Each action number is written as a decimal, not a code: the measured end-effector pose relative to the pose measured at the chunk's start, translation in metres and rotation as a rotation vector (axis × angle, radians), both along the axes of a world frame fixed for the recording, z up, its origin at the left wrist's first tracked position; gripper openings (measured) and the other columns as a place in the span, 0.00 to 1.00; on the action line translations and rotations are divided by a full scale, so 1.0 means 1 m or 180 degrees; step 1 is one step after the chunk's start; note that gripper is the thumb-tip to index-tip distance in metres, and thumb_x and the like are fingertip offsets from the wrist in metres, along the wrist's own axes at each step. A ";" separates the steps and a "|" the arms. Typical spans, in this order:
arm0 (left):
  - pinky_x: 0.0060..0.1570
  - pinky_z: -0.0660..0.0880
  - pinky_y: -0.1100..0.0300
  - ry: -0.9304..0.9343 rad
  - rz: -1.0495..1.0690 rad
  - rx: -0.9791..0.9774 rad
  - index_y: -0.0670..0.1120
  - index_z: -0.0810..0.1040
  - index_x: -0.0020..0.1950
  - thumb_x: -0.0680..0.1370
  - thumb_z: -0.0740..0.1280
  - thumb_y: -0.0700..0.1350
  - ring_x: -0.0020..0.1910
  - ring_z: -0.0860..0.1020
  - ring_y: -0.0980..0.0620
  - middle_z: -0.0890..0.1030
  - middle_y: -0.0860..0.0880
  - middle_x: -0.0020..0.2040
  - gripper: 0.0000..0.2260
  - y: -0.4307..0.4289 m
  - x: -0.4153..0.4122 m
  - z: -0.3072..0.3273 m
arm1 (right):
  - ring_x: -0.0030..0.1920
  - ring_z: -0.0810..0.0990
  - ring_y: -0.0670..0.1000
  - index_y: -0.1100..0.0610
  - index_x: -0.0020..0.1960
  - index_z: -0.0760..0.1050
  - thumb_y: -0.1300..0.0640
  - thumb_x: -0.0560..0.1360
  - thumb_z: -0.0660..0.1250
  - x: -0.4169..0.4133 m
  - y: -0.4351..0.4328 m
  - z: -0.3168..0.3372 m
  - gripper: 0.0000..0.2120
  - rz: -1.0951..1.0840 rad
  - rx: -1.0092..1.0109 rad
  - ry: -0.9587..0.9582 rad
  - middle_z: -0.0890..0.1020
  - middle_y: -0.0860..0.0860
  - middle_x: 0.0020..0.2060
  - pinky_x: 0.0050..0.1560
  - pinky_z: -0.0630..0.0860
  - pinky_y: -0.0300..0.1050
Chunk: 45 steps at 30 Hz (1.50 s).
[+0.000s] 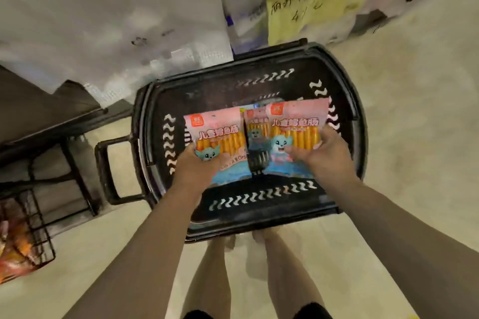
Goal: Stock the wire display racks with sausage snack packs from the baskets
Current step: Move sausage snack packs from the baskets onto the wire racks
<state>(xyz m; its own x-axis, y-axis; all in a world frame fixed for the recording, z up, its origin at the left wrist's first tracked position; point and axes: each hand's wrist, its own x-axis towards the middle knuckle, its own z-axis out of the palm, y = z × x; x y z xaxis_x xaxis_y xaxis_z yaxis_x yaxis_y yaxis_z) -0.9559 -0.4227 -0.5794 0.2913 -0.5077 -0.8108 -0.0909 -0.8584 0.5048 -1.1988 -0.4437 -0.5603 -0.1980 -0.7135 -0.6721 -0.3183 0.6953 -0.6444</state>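
Left hand point(197, 168) fingers curl round the bottom of one pink sausage pack point(217, 132); the right hand point(324, 155) grips another pack point(295, 124). Both are held above the black basket point(357, 111) on a pale floor point(414, 111), side by side, with their long axes and tops pointing away from the person. Stacked cartons point(103, 21) crowd the far rim, and a wire rack point(33, 228) stands to the left.

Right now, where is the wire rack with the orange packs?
In the head view the wire rack sits low at the far left edge, left of the black basket and the left hand.
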 end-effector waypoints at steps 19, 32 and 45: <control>0.59 0.76 0.56 -0.0769 -0.0796 -0.0009 0.50 0.76 0.66 0.72 0.80 0.51 0.58 0.79 0.52 0.79 0.55 0.56 0.25 -0.028 -0.005 -0.267 | 0.55 0.84 0.46 0.48 0.50 0.73 0.61 0.73 0.77 0.038 -0.033 -0.283 0.15 0.0287 0.0577 -0.0051 0.84 0.46 0.45 0.63 0.81 0.51; 0.60 0.76 0.45 -0.1999 -0.1554 0.0221 0.43 0.62 0.74 0.72 0.74 0.65 0.69 0.71 0.40 0.67 0.40 0.71 0.41 -0.019 -0.015 -0.277 | 0.70 0.68 0.59 0.57 0.72 0.62 0.39 0.73 0.76 0.047 -0.025 -0.286 0.39 0.1309 0.0330 0.1735 0.68 0.57 0.68 0.73 0.69 0.58; 0.61 0.74 0.47 -0.2320 -0.3588 -0.0040 0.47 0.70 0.72 0.81 0.63 0.57 0.65 0.74 0.43 0.77 0.46 0.67 0.23 -0.011 0.005 -0.041 | 0.72 0.69 0.61 0.58 0.79 0.59 0.39 0.83 0.57 0.044 -0.009 -0.061 0.32 0.3152 0.0129 0.2286 0.69 0.59 0.73 0.70 0.70 0.58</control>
<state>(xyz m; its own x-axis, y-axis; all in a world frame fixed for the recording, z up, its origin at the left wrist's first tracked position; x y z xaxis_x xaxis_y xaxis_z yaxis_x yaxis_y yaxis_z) -0.9508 -0.4333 -0.6203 0.0725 -0.7612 -0.6444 -0.9900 -0.1334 0.0463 -1.1545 -0.4530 -0.6217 0.0836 -0.7476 -0.6588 -0.9955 -0.0337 -0.0881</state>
